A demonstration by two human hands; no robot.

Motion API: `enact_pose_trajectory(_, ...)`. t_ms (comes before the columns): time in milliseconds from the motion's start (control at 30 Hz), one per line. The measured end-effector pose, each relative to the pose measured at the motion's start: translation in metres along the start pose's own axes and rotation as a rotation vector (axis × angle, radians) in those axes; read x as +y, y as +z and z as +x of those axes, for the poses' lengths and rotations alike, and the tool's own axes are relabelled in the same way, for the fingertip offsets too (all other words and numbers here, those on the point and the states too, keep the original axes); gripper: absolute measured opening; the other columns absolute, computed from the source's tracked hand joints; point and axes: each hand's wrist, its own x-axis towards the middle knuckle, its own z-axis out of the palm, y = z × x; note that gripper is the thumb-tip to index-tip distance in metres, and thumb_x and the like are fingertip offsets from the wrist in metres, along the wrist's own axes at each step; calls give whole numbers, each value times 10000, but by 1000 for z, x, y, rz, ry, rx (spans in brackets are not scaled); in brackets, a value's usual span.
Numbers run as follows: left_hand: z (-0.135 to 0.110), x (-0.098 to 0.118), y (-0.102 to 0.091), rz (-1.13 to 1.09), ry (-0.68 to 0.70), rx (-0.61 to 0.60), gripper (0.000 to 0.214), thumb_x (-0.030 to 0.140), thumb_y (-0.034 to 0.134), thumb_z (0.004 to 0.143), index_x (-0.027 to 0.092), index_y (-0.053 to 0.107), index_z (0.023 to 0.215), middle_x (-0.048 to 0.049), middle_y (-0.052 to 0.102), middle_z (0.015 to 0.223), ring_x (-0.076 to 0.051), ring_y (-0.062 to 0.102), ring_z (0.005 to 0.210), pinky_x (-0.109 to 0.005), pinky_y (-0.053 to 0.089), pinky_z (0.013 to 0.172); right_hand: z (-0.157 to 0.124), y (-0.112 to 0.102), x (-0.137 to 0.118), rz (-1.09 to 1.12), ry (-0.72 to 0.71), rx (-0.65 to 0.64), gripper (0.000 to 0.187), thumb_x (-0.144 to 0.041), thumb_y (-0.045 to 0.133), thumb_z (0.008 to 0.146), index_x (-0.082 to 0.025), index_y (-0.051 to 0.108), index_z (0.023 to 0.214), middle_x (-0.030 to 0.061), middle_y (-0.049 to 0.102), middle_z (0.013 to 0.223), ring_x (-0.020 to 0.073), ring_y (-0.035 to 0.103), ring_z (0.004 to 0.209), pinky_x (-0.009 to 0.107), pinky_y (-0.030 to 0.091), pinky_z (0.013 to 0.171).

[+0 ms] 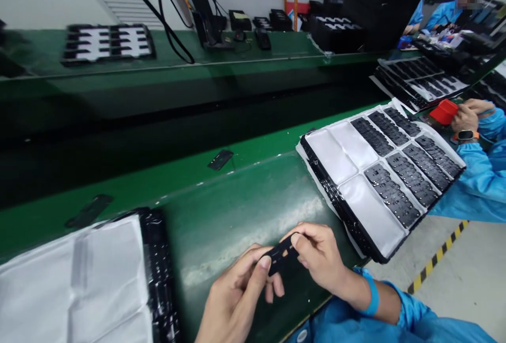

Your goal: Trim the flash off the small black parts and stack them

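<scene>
Between my two hands is a small flat black part (pixel 279 254) with cut-outs, held by its two ends above the green bench. My left hand (pixel 241 285) pinches the near left end between thumb and fingers. At the other end my right hand (pixel 318 256) grips it, thumb on top. To the right lies a stack of black trays (pixel 340 206); rows of similar black parts (pixel 391 193) fill several of the top tray's white-lined compartments. On the left stands another tray stack (pixel 158 274), covered with a white sheet (pixel 108 280).
Two loose black pieces, one near (pixel 90 211) and one farther (pixel 221 159), lie on the green ledge (pixel 182 179). Behind it runs a dark conveyor channel (pixel 177 111). A co-worker's hands (pixel 466 116) hold a red object (pixel 445 112) at the right. Black cables (pixel 162 16) hang at the back.
</scene>
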Motion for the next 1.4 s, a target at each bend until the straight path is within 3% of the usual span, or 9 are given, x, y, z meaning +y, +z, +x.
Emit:
enact_pose_trajectory(133,1,10,-10,40,-51,-33,361,521,588,1046,192,738,1041,-15,713,696,-176,657,595,-271,552,628,2,6,-3,125,148,-52,453,-555,616,1010,-154,791,894,-29,564,610,76,420,451,198,357,436)
enact_pose_trajectory(333,6,11,-11,29,-52,-21,403,574,608,1018,190,717,967,-8,695,640,-167,626,548,-267,520,589,2,10,-1,24,60,18,413,-490,618,1016,-169,792,822,-24,540,600,86,419,479,199,317,429)
enact_pose_trajectory(467,11,9,-12,8,-32,-20,401,570,605,1025,187,709,972,-2,693,635,-153,605,539,-250,487,560,2,11,2,70,107,3,420,-513,596,1032,-161,800,929,-43,518,565,89,433,456,207,374,454)
enact_pose_trajectory(667,13,16,-10,-60,-70,-85,390,526,581,1043,156,669,953,-11,701,640,-131,595,544,-242,483,598,-5,5,5,-23,88,46,384,-458,591,1049,-163,805,930,-37,534,575,98,465,475,217,373,472)
enact_pose_trajectory(833,12,6,-9,-147,-120,-85,412,536,600,1033,135,671,973,-12,688,612,-120,577,522,-235,469,582,-13,-1,12,-29,125,18,361,-458,605,1049,-156,801,1014,-35,572,590,114,516,484,242,449,513)
enact_pose_trajectory(1000,11,5,-7,-286,-136,-95,417,534,644,1016,121,695,989,-18,689,618,-108,576,515,-226,467,573,-17,-5,15,-62,148,18,311,-412,612,1067,-165,801,1081,-29,599,610,119,528,492,246,427,504)
enact_pose_trajectory(1200,9,6,-5,-366,-91,-45,364,459,670,1010,118,760,1101,-22,668,752,-118,662,579,-216,513,545,-20,-5,12,-65,88,25,235,-361,634,1072,-212,810,1118,1,669,761,118,561,526,265,466,526)
enact_pose_trajectory(1400,8,8,-5,-409,-38,3,321,421,676,1008,122,790,1032,-38,624,942,-89,689,584,-183,504,494,-19,-1,6,-101,-11,-1,214,-289,615,1084,-234,815,1138,9,695,844,107,585,526,260,478,514)
